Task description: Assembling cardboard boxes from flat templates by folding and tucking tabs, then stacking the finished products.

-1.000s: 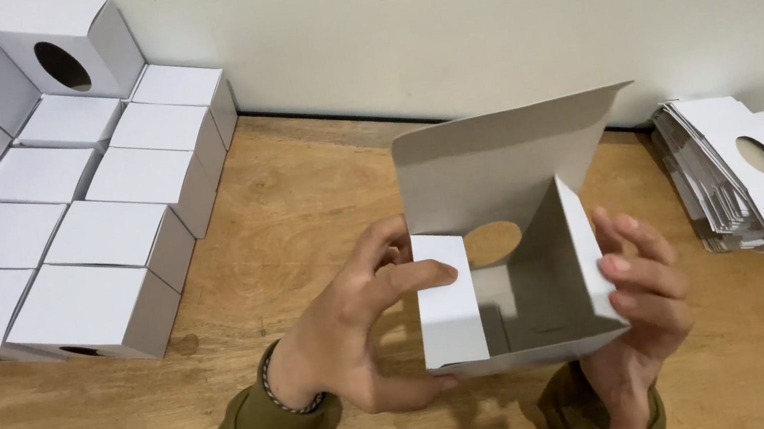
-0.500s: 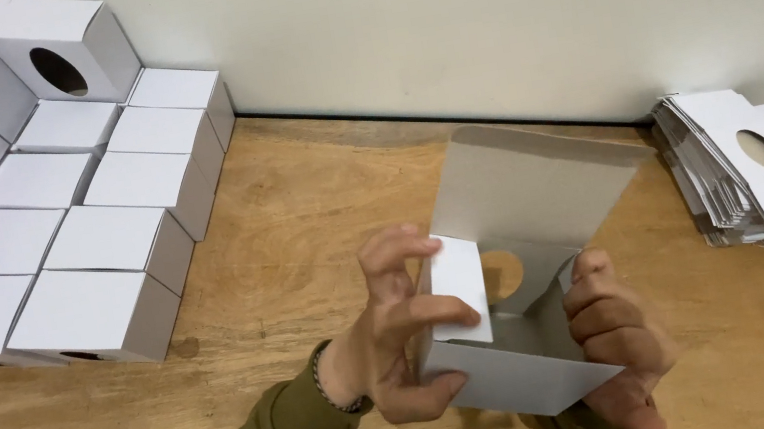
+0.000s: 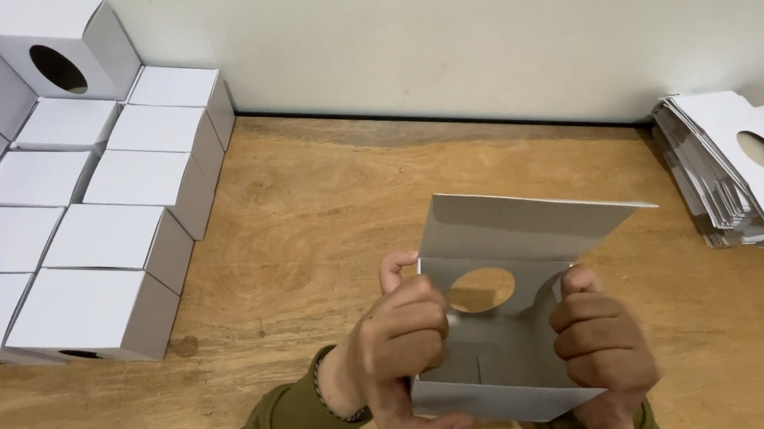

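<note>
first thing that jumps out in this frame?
The half-folded white carton with a round hole, held low in the middle between the left hand and right hand. Next, the block of finished white boxes stacked at the left against the wall, then the pile of flat blanks at the right edge of the wooden table.

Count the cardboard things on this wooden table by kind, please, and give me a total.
Closed white boxes in the low rows: 9
White boxes stacked behind them: at least 4, as the picture edge cuts the pile
Half-folded white box held in both hands: 1
Stack of flat box blanks: 1, sheets too many to count
Total: at least 15
</note>
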